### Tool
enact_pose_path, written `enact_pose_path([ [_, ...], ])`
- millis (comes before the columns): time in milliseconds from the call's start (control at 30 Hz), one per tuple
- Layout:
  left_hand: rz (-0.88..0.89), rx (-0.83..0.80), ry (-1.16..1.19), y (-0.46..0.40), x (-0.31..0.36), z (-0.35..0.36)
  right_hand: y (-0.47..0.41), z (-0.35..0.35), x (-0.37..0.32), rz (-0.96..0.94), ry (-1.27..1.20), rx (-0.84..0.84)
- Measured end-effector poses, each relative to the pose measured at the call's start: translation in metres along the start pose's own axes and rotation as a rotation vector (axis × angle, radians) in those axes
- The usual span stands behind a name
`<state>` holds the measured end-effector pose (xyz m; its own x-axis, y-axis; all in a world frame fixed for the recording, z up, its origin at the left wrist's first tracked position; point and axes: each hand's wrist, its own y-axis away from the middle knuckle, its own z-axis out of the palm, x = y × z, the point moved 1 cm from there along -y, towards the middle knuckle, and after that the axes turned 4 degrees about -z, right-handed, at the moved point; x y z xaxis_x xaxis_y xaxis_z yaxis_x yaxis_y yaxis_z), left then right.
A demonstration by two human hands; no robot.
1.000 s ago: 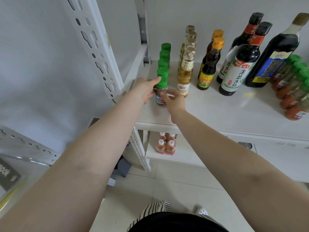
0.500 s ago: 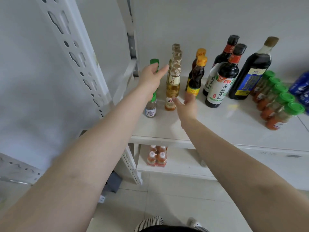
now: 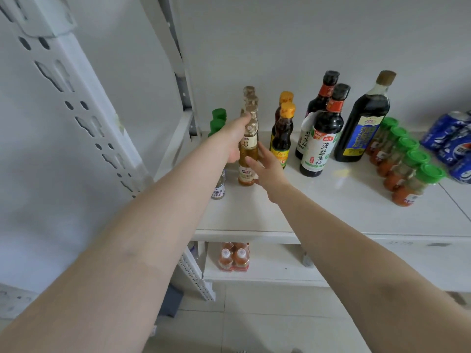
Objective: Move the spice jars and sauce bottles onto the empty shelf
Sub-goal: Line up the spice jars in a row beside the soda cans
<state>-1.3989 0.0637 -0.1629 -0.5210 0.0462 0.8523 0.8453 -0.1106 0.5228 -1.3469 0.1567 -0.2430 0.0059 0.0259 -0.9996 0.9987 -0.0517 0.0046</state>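
A row of gold-capped bottles of pale yellow liquid (image 3: 247, 149) stands at the back left of the white shelf (image 3: 331, 205). My left hand (image 3: 232, 141) lies against the left side of this row, fingers extended. My right hand (image 3: 266, 166) touches the front bottle's right side with its fingers apart. Neither hand lifts anything. Left of the bottles runs a row of green-capped spice jars (image 3: 218, 118); the front jar (image 3: 218, 187) is partly hidden under my left forearm.
Orange-capped dark bottles (image 3: 281, 135), soy sauce bottles (image 3: 321, 141) and a tall dark bottle (image 3: 362, 123) stand to the right. Further right are green-capped red spice jars (image 3: 413, 174) and blue cans (image 3: 456, 143). A perforated upright (image 3: 76, 98) stands on the left. Small orange bottles (image 3: 233, 258) sit below.
Both hands left the front green-capped jar, which stays on the shelf, and moved right to the gold-capped bottle row. The view has shifted right.
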Motion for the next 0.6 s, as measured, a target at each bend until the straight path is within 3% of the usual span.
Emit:
enact_pose_path([
  [233, -0.016, -0.015, 0.043, 0.001, 0.003, 0.003, -0.002, -0.006, 0.0, 0.046, 0.047, 0.036],
  [600, -0.028, 0.027, 0.065, -0.001, 0.0, 0.008, -0.006, -0.018, -0.003, 0.108, -0.011, -0.04],
])
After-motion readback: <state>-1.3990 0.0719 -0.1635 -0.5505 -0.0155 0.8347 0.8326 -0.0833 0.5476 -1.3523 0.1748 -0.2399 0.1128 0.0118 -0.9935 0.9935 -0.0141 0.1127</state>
